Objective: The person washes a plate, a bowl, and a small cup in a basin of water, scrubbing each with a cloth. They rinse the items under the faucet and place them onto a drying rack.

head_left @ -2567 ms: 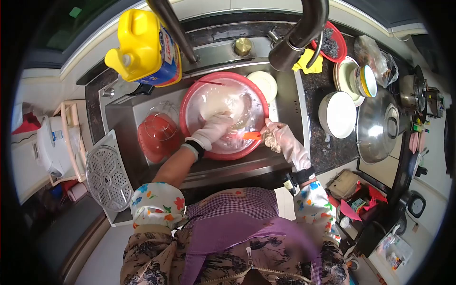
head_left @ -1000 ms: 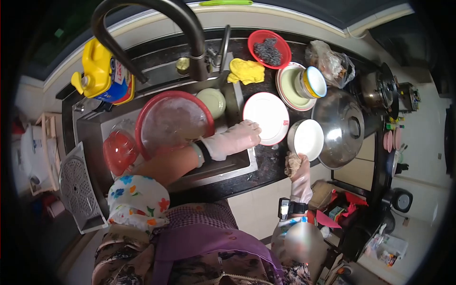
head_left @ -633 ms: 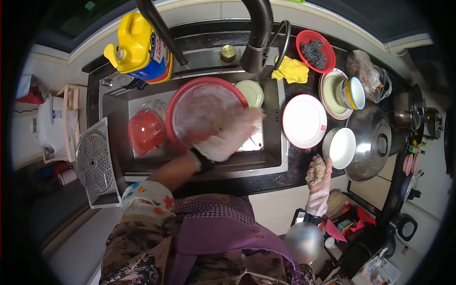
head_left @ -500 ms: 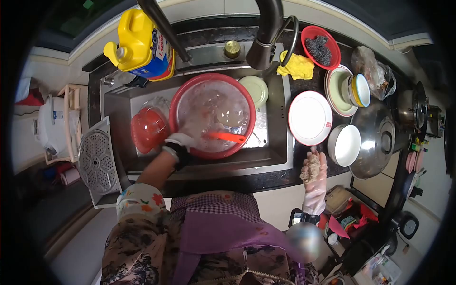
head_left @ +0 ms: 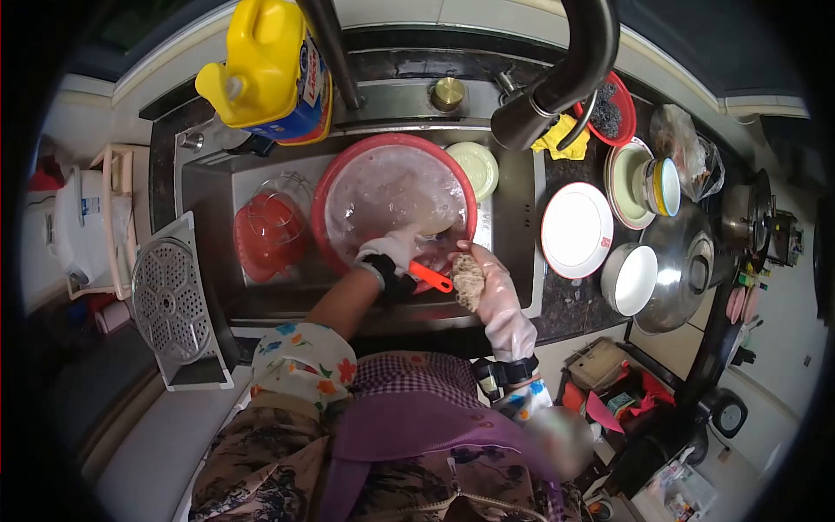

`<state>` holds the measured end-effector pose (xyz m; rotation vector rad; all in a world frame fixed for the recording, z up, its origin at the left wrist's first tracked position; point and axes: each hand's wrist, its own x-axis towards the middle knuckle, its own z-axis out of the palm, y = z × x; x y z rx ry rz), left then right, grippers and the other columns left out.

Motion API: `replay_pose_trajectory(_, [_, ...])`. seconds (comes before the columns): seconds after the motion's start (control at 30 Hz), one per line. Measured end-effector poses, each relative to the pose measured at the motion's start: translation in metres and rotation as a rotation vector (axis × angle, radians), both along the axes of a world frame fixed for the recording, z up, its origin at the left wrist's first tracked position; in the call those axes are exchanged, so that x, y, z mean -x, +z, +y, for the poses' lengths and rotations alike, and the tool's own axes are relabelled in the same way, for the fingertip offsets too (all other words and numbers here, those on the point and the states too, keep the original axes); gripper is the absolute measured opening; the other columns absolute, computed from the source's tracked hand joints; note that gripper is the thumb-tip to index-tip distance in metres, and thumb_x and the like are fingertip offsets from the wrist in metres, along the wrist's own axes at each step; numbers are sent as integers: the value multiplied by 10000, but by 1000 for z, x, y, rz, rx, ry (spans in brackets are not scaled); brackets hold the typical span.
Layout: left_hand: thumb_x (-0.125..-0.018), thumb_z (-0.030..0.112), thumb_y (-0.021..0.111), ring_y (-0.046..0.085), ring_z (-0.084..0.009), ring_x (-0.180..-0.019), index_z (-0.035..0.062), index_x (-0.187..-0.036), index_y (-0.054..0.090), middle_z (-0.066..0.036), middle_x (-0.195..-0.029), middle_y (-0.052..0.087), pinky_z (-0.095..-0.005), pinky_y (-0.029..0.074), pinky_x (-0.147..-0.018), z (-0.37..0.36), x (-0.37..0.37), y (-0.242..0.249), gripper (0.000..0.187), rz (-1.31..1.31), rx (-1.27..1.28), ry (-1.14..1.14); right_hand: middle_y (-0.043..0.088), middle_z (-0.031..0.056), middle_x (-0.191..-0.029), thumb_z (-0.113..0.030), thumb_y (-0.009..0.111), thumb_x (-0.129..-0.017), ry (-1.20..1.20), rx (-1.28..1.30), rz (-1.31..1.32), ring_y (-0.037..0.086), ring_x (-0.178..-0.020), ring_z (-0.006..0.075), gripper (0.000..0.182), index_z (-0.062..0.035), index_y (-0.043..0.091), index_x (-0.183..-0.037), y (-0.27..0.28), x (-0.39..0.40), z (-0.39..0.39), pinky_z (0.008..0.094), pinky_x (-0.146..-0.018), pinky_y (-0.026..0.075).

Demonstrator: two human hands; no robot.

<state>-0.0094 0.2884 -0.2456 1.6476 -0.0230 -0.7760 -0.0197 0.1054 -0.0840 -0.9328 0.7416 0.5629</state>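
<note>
A red basin (head_left: pixel 323 187) of cloudy, sudsy water stands in the sink. My gloved left hand (head_left: pixel 396 246) reaches over its near side, fingers closed at the edge of a pale round dish (head_left: pixel 430 217) that is partly under water. Beside that hand, an orange handle (head_left: pixel 431 277) sticks out over the basin's near rim; its other end is hidden. My right hand (head_left: pixel 489 283), in a clear plastic glove, holds a beige, fibrous scrubber (head_left: pixel 469 283) at the basin's right front rim. A light green plate (head_left: pixel 474 170) lies behind the basin's right side.
Left in the sink sits a red colander (head_left: pixel 268 235); a perforated steel tray (head_left: pixel 174 300) is farther left. Behind stand a yellow jug (head_left: pixel 265 78) and the dark faucet (head_left: pixel 557 91). Right are a white plate (head_left: pixel 576 230), a white bowl (head_left: pixel 630 278), stacked dishes (head_left: pixel 628 187) and a large lid (head_left: pixel 674 270).
My right hand has moved left with the scrubber, from over the counter edge to the basin rim. My left hand has shifted right within the basin. The camera view has turned slightly.
</note>
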Motion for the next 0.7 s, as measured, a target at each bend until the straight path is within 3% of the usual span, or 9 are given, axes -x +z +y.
replay_pose_trajectory(0.07, [-843, 10, 499, 595, -199, -946, 14, -1253, 425, -133, -1109, 576, -303, 497, -787, -7, 0, -3, 416, 150, 145, 65, 636, 102, -942, -204, 483, -922, 88, 61, -76, 615, -852, 182, 273, -5, 574, -1085, 1, -3, 6, 261, -742, 486])
replay_pose_trajectory(0.17, [-852, -9, 458, 591, -194, -945, 6, -1245, 427, -142, -1096, 576, -306, 507, -732, -19, 44, -237, 394, 118, 121, 277, 635, 98, -948, -208, 458, -934, 32, 7, -25, 609, -811, 175, 278, -12, 570, -1096, 3, -9, 6, 268, -715, 484])
replay_pose_trajectory(0.27, [-876, 83, 424, 611, -178, -808, -31, -1136, 529, -135, -914, 671, -326, 485, -685, -28, 3, 25, 302, 134, 65, 142, 638, 83, -957, -202, 442, -939, -28, 44, 6, 603, -756, 154, 259, -34, 578, -1081, 3, -15, -6, 248, -629, 477])
replay_pose_trajectory(0.3, [-855, 31, 384, 585, -133, -801, -72, -1138, 516, -114, -968, 659, -285, 485, -676, -28, 14, -48, 329, 60, 239, 29, 637, 78, -953, -201, 439, -939, -43, 81, -23, 600, -746, 150, 258, -35, 576, -1080, 1, -16, -10, 239, -609, 471])
replay_pose_trajectory(0.37, [-854, 27, 377, 581, -130, -814, -69, -1141, 518, -115, -986, 652, -273, 485, -677, -29, 4, 48, 334, 62, 322, 109, 629, 65, -945, -213, 434, -941, 112, 346, -268, 592, -720, 146, 265, -36, 567, -1086, -16, -9, -27, 225, -580, 464])
replay_pose_trajectory(0.4, [-852, 23, 371, 578, -127, -828, -66, -1143, 520, -117, -1003, 645, -261, 485, -677, -28, 0, 83, 339, 62, 402, 188, 623, 66, -942, -227, 439, -938, -84, 168, -39, 588, -722, 144, 276, -30, 564, -1085, -10, -18, -29, 225, -584, 466])
replay_pose_trajectory(0.47, [-872, 56, 348, 560, -138, -832, -47, -1205, 469, -165, -1089, 602, -248, 485, -689, -27, -5, 36, 368, 438, 754, 210, 622, 75, -954, -230, 473, -930, -67, 287, -120, 596, -751, 144, 273, -25, 565, -1085, -7, -21, -36, 230, -631, 483])
replay_pose_trajectory(0.53, [-901, 91, 323, 533, -137, -790, -29, -1243, 410, -204, -1118, 564, -238, 479, -663, -23, -5, 31, 373, 1175, 1560, 291, 622, 73, -955, -211, 494, -925, -133, 281, -183, 598, -781, 139, 257, -24, 564, -1087, 1, -30, -30, 233, -662, 489])
replay_pose_trajectory(0.7, [-912, 146, 360, 504, -131, -715, -10, -1196, 422, -180, -1087, 542, -232, 473, -635, -12, 7, 45, 330, 1200, 875, 508, 609, 40, -1016, -91, 550, -898, 46, 326, -405, 590, -894, 117, 222, -15, 556, -1107, 40, -46, -3, 225, -774, 482])
